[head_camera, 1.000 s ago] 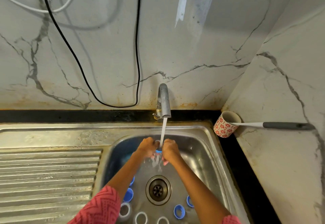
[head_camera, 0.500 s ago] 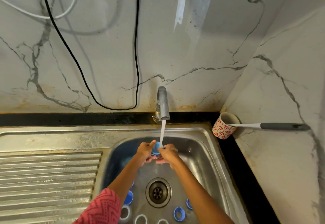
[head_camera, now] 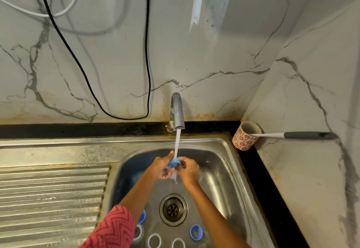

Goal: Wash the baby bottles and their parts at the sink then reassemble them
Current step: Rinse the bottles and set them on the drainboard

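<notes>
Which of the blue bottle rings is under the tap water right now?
The blue ring held between the left hand and right hand, directly in the stream. The other blue rings lie loose on the sink floor, near the drain.

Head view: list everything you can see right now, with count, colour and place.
Tap: one, steel, behind the basin, water running.
Sink: one, steel, basin right, ribbed drainboard left.
Drain: one, steel, basin floor.
Blue ring: one, under the stream, held between both hands.
Blue parts: two seen on the basin floor, one right of the drain, one by the left sleeve.
Clear rims: three, bottom edge of the basin, partly cut off.
Cup: one, white with red flowers, right back corner.
Brush handle: one, white and grey, sticking out of the cup.
Cables: one black, one white, on the wall.
Left hand: grip on the ring.
Right hand: grip on the ring.
</notes>
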